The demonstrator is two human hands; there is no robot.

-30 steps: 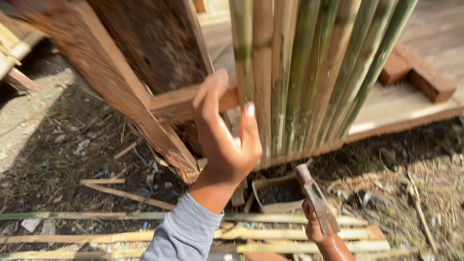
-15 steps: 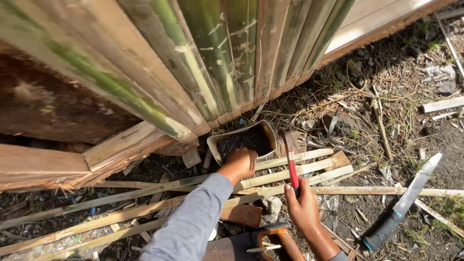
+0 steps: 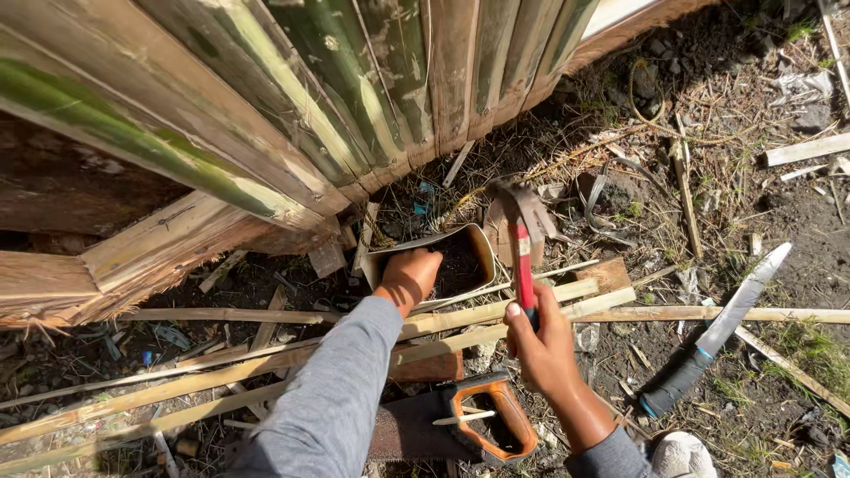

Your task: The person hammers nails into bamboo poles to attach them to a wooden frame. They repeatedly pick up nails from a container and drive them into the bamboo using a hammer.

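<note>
**Left hand in the tin, hammer held ready**

The wall of split bamboo slats (image 3: 354, 106) fills the far left of the scene, green and weathered, leaning over a rough timber rail (image 3: 177, 239) at its foot. Long bamboo strips (image 3: 266, 363) lie across the dirt from the near left towards the right. A big knife (image 3: 717, 327) with a dark handle lies on the ground at the right, well apart from both our hands. A handsaw (image 3: 482, 425) with an orange handle lies nearest to us, just beside our right wrist.

The small rectangular tin (image 3: 474, 243) sits on the ground at the foot of the slats, dark inside. Our left hand (image 3: 409, 276) reaches into it from the near side. The fingers are down in the dark contents, so we cannot tell whether they are pinching anything or lying loose.

Our right hand (image 3: 540, 341) is wrapped firmly round the lower end of the red-handled claw hammer (image 3: 522, 265). Its shaft points away from us and its head hangs over the ground just right of the tin.

We judge this to be a picking-up step: one hand fishing in the tin, the other keeping the hammer idle. Whatever is in there looks small, so lifting it out calls for a fine fingertip pinch. The hammer head is close to the tin's rim and needs keeping clear of it.
</note>
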